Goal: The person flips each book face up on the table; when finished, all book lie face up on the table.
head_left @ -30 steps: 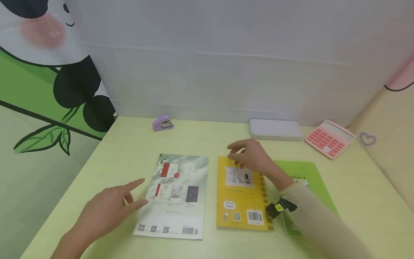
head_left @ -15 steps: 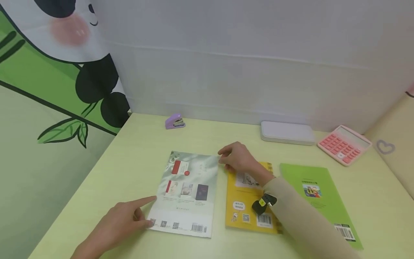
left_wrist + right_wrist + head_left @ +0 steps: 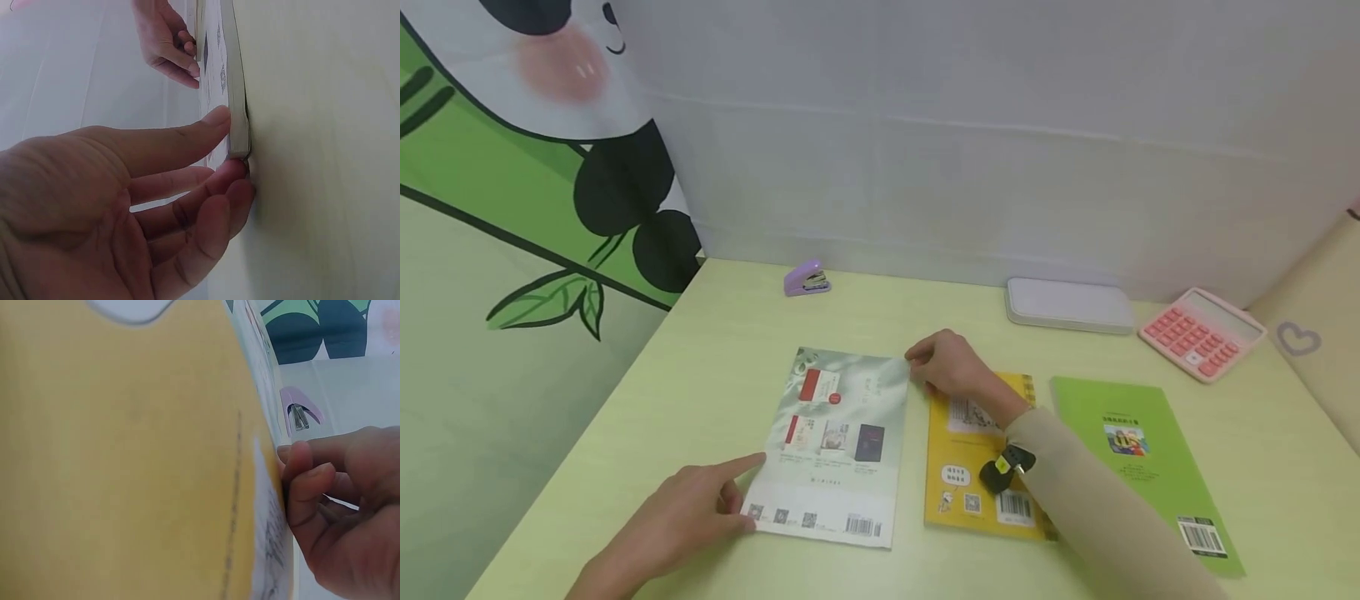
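A pale grey-green book (image 3: 835, 446) lay flat and back cover up on the yellow-green worktop (image 3: 715, 350), left of centre. My left hand (image 3: 688, 512) met its near left corner: in the left wrist view the thumb pressed the cover edge while the curled fingers (image 3: 215, 206) tucked under that corner, so the hand pinched the book (image 3: 236, 94). My right hand (image 3: 951, 367) reached across to the far right corner, fingers (image 3: 306, 481) bent against the edge there; whether they had closed on it or only touched it, I could not tell.

Half a second earlier both hands sat in almost the same places; a full second earlier the left hand was short of the book with fingers spread, and the right hovered over the yellow spiral notebook (image 3: 977, 467). I judged that both hands had settled on opposite corners and a lift or a turn of the book was about to start.

The yellow notebook lay just beside the book on the right, under my beige sleeve (image 3: 1097, 508). Further right lay a green booklet (image 3: 1138, 467). Along the far wall stood a lilac stapler (image 3: 807, 279), a white case (image 3: 1069, 306) and a pink calculator (image 3: 1201, 334).
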Motion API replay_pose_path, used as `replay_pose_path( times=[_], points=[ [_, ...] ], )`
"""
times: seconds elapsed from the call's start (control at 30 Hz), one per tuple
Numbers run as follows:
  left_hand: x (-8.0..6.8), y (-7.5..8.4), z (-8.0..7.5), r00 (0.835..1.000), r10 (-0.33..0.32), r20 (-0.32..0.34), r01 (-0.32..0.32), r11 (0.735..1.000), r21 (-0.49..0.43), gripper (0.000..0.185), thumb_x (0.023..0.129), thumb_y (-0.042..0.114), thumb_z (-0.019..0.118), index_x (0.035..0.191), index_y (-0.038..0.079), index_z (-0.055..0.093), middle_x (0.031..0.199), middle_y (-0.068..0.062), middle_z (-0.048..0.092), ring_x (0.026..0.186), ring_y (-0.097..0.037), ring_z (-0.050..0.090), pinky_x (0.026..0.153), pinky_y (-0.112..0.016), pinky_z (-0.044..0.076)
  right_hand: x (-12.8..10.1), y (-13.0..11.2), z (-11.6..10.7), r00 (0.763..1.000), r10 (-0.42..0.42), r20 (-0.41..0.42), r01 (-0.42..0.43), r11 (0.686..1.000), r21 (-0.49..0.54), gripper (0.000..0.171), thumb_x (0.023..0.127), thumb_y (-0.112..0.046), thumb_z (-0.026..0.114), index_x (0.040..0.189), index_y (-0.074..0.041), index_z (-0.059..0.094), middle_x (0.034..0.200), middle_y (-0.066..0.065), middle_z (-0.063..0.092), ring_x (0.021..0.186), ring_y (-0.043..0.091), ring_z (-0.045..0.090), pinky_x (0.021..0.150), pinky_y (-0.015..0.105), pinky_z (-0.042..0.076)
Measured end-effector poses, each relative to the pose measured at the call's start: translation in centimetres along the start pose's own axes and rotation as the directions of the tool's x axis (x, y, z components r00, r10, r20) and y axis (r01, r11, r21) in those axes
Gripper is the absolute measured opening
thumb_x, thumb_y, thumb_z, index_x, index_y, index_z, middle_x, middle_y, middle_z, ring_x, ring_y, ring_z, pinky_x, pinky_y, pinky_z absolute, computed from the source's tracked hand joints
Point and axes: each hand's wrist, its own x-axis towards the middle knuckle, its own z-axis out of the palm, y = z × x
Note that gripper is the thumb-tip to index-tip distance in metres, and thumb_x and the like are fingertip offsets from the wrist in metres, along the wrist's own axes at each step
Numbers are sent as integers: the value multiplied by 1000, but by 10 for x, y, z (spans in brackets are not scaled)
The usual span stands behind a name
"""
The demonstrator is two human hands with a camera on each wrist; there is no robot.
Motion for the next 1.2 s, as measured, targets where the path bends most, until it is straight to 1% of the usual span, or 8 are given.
replay_pose_path(
  times=[0.2,0.43,0.53,0.67,0.8,0.97,1.1,1.2],
  points=[
    [2,3,-2,1000,9,5,-10,998,64,78,83,18,90,152,8,56,80,7,63,75,-13,52,69,-28,40,3,-5,-2,1000,9,29,-9,1000,-15,36,99,-5,66,135,0,70,80,7,71,52,12,56,53,22,45],
    [3,5,-5,1000,5,20,-7,997,73,80,83,19,90,154,6,54,81,5,63,76,-13,53,70,-29,41,5,-11,-4,997,20,69,-16,998,-60,38,101,-4,63,138,1,67,68,7,66,53,12,53,52,22,43],
    [3,5,-5,1000,7,21,-8,998,66,79,83,19,89,153,5,55,81,5,62,75,-13,53,69,-28,40,6,-11,-4,997,12,79,-5,996,-90,37,102,-5,62,138,1,67,76,8,68,56,13,55,54,22,45],
    [3,4,-4,1000,12,18,-13,998,60,78,83,18,89,153,5,55,80,5,61,74,-14,52,68,-27,39,5,-11,-4,996,-4,87,13,995,-101,36,103,-6,64,138,2,65,96,11,69,63,15,60,58,23,50],
    [3,4,-3,1000,17,18,-18,998,55,78,83,17,89,152,4,56,79,5,61,74,-14,51,67,-27,39,3,-11,-7,996,6,89,-2,999,-50,35,101,-7,66,135,2,65,106,13,68,68,17,63,60,25,52],
    [3,4,-3,1000,18,24,-19,999,48,78,83,16,89,152,4,55,78,5,61,75,-14,52,68,-27,39,2,-7,-11,995,12,97,-18,998,62,31,100,-7,67,130,1,68,104,13,70,67,18,65,59,26,55],
    [3,3,-2,999,12,30,-13,999,46,78,84,16,88,153,4,54,79,5,61,75,-14,52,69,-27,39,3,1,-13,995,-16,101,-2,985,172,27,101,-7,65,127,-1,70,102,13,71,66,17,67,61,27,57],
    [3,2,-1,999,15,32,-16,999,40,78,84,16,88,153,4,54,80,5,60,76,-13,52,69,-27,39,3,8,-16,992,-52,118,21,968,251,28,101,-7,65,129,-5,70,106,13,71,67,17,67,64,27,58]
  ],
)
